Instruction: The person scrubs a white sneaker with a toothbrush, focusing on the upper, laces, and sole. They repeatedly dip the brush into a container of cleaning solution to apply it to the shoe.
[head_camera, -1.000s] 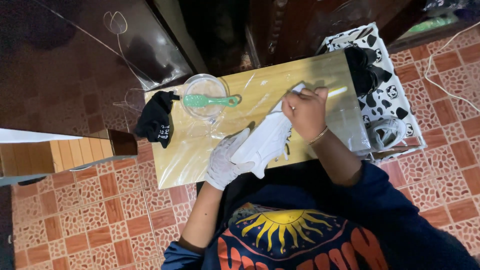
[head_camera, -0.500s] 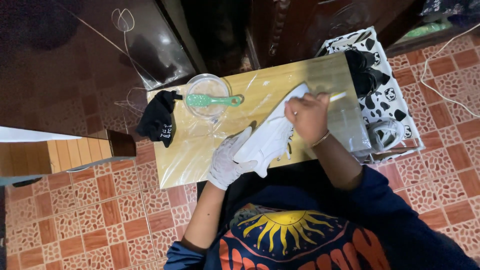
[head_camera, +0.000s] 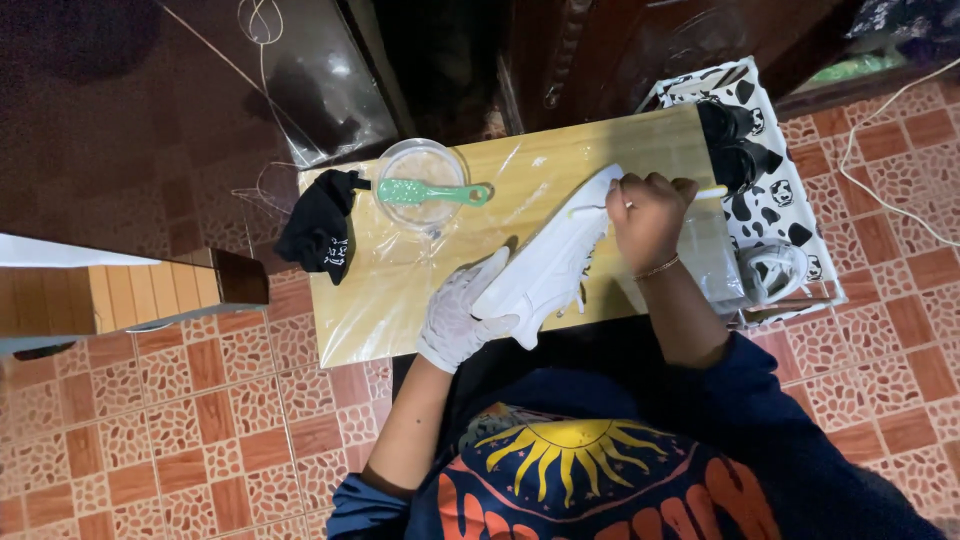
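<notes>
My left hand (head_camera: 459, 312), in a white glove, grips the heel end of a white sneaker (head_camera: 552, 262) held tilted over a small wooden table (head_camera: 380, 310) covered in clear plastic. Bare and with a thin bracelet at the wrist, my right hand (head_camera: 647, 209) is closed on a thin light-coloured stick or brush handle (head_camera: 712, 191) pressed at the sneaker's toe end. A clear round bowl (head_camera: 420, 178) with a green brush (head_camera: 432, 192) laid across it stands at the table's back left.
A black cloth (head_camera: 318, 228) hangs off the table's left edge. A black-and-white patterned tray (head_camera: 775, 195) with black shoes (head_camera: 735, 140) and a grey item sits to the right. A wooden box (head_camera: 130, 290) lies left on the tiled floor. Dark furniture stands behind.
My right hand has moved up and to the right along the sneaker toward its toe. The left hand keeps its hold on the heel.
</notes>
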